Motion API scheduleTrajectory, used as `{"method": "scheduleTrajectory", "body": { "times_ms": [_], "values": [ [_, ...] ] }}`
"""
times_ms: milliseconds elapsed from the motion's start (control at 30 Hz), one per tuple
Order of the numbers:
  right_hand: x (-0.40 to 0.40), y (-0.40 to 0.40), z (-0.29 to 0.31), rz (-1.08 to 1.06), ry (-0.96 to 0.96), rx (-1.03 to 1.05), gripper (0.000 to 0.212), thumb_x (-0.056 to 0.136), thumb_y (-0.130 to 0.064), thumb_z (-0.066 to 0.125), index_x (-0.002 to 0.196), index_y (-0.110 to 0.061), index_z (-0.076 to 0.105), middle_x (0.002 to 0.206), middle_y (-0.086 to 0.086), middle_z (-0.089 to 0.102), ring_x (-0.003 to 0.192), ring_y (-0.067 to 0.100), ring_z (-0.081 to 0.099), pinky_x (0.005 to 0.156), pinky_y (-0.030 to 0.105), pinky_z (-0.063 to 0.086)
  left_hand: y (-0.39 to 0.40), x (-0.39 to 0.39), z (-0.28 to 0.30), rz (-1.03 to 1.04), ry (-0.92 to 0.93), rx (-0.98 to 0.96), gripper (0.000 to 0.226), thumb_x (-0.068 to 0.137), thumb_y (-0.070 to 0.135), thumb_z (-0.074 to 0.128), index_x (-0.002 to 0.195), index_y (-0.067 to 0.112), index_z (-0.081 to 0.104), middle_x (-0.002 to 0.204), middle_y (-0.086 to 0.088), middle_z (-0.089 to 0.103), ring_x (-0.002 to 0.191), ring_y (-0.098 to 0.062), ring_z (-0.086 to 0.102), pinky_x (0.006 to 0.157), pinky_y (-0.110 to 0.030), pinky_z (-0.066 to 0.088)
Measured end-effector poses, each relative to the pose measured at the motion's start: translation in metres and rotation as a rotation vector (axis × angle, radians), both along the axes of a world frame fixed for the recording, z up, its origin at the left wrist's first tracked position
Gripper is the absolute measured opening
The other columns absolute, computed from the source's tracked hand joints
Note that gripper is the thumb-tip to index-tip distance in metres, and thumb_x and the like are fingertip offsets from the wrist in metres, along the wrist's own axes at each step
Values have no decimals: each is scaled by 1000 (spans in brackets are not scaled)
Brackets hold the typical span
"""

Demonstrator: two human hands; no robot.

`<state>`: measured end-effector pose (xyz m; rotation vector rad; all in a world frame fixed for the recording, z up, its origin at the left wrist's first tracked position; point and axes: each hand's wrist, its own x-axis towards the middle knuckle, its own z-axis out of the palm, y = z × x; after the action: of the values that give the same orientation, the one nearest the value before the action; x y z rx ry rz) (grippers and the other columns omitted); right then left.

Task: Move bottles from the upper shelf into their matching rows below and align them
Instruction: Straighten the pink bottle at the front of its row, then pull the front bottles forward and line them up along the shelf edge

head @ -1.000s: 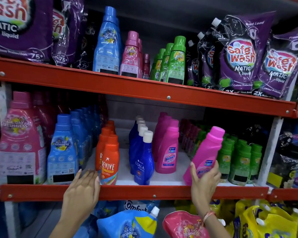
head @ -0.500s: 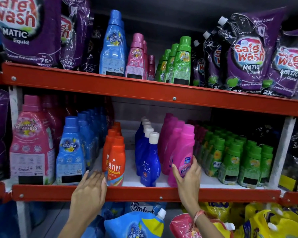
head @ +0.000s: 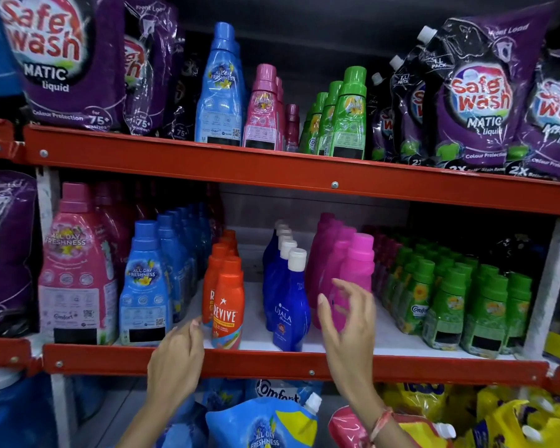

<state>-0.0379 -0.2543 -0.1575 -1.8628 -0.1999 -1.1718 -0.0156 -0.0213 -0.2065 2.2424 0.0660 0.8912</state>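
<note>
While upright, pink bottle (head: 356, 276) cap up, right hand (head: 349, 321) open

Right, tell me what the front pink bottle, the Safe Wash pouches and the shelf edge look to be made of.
Front pink bottle: probably matte opaque plastic; even colour, soft highlights.
Safe Wash pouches: flexible glossy plastic film, going by the crinkles and sharp glints.
Shelf edge: apparently orange-painted metal; straight rail with visible screws.

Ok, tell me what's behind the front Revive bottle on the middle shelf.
Behind the front Revive bottle a row of orange bottles runs back; only caps and shoulders show. Their labels and count are hidden.
</note>
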Motion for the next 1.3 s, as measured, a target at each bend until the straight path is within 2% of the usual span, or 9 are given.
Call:
{"method": "scheduleTrajectory", "body": {
  "times_ms": [67,167,300,433,500,567,733,867,1300],
  "values": [
    [-3,18,5,260,138,50,17,94,-27,57,109,-23,64,109,-5,63,99,8,62,83,24,54,1,4,6,0,9,-105,46,101,31,28,117,11,67,97,-18,72,97,-37,64,76,-40,46],
    [2,46,10,647,558,212,22,95,-35,53,102,-20,67,112,7,71,98,15,68,91,33,56,-2,11,13,-88,54,-313,52,101,37,26,94,9,69,102,-20,72,101,-36,63,85,-42,45],
    [3,69,15,765,864,365,58,99,-41,41,132,6,50,139,22,55,125,29,57,107,34,45,-5,17,21,-197,166,-487,61,95,58,17,87,21,65,105,-13,70,108,-30,61,97,-40,42],
    [7,77,17,782,931,448,65,100,-43,37,137,10,43,143,25,49,133,31,49,113,37,39,3,34,15,-266,267,-570,94,65,92,10,105,30,69,119,-12,70,114,-27,61,108,-50,40],
    [7,79,18,784,941,450,63,100,-44,37,137,6,45,141,22,52,131,28,51,112,36,40,0,23,25,-293,274,-557,80,79,83,12,108,32,67,120,-10,69,113,-25,61,108,-46,40],
    [7,80,18,784,951,453,64,99,-45,39,137,6,44,141,23,52,131,29,51,112,36,40,-2,12,33,-312,256,-546,76,92,66,14,121,18,65,119,-9,68,110,-22,61,104,-38,40],
    [11,81,20,810,959,450,65,100,-45,36,137,7,43,142,24,50,132,29,50,111,34,40,6,3,31,-323,220,-545,101,67,92,10,117,24,67,116,-7,71,112,-22,64,109,-45,40],
    [13,89,21,824,955,412,67,99,-47,38,139,6,42,143,21,50,132,27,51,108,33,42,14,1,27,-312,197,-521,87,77,84,8,114,30,66,117,-5,70,114,-21,62,108,-42,40],
    [15,90,17,786,933,215,61,99,-48,37,136,-1,49,139,15,56,123,19,58,103,29,44,20,6,22,-244,169,-439,90,81,78,5,120,25,66,118,-7,71,116,-25,62,107,-42,38]
  ]
}}
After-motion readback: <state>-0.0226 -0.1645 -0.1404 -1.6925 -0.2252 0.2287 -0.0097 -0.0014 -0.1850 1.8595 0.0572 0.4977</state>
